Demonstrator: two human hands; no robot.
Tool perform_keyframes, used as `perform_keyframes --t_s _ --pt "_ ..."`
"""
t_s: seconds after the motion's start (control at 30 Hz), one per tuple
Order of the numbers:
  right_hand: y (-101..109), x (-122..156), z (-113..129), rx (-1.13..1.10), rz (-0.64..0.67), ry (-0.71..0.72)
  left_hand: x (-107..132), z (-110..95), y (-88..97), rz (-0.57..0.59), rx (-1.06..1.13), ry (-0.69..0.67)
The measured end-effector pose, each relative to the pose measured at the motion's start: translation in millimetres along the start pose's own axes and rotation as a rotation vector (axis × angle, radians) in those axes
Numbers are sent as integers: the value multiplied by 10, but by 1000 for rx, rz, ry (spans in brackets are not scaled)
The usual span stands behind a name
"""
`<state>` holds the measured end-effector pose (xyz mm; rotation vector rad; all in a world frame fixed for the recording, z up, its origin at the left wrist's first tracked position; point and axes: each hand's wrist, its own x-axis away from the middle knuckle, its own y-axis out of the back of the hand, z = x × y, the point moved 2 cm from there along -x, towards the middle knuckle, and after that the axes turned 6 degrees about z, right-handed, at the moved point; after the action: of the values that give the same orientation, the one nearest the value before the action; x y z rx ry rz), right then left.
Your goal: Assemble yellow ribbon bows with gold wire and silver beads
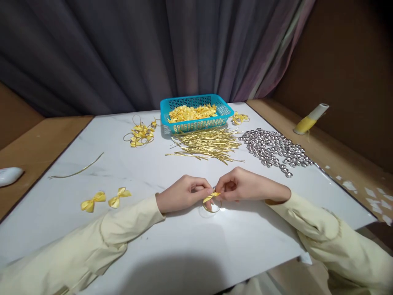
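Close together over the front middle of the white tabletop, both hands pinch one small piece: a yellow ribbon bow (211, 196) with a looped gold tie (211, 210) hanging under it. My left hand (187, 191) grips it from the left with thumb and fingers. From the right, my right hand (241, 185) has its fingertips closed on the same bow. A small silvery bit shows just above the bow, partly hidden by the fingers. Two loose yellow bows (93, 201) lie left of my left hand, and a single gold twist tie (81, 169) rests farther back.
A blue basket (196, 123) of yellow bows stands at the back. Before it lies a heap of gold ties (208, 145). Silver beads (276, 148) spread to the right. Looped bows (143, 134) sit back left. A yellow thread spool (310, 119) stands far right.
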<state>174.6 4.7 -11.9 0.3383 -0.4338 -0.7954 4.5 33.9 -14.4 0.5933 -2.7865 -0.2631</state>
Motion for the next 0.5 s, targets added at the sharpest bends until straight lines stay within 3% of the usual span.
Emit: perform_keyframes --t_s 0.23,0.5 --pt "-36 -20 26 175 -114 37 -12 14 -2 -21 14 26" --pt "-20 -2 37 181 -87 74 -13 16 1 -16 54 15"
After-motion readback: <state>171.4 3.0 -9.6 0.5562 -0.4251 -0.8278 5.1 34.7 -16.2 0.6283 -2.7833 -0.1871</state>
